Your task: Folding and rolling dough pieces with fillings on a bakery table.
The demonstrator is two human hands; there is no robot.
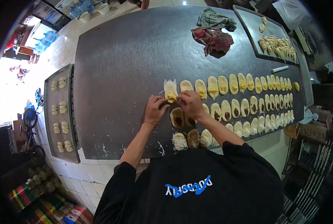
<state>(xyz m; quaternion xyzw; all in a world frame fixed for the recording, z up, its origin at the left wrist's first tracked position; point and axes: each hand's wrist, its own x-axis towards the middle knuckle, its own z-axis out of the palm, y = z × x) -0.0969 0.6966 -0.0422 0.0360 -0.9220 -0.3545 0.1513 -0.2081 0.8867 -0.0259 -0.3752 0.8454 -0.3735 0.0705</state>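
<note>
A flat oval of dough (170, 86) with yellow filling (171, 97) at its near end lies at the left end of the far row. My left hand (155, 109) pinches its near left edge between thumb and fingers. On the opposite side, my right hand (191, 106) grips the near right edge, its fingertips partly hidden. Further ovals with yellow filling (212, 87) run off to the right. A middle row carries dark brown filling (177, 118), partly covered by my right hand and forearm. Closest to me, ovals topped with white shreds (180, 142) form another row.
A tray (76, 123) of paired dough pieces stands off the table's left edge. At the far right, another tray (248, 22) holds shaped dough, near a white roller (279, 69). Crumpled green (215, 19) and red (213, 40) cloths lie on the dark table (118, 74). Someone in white stands beyond.
</note>
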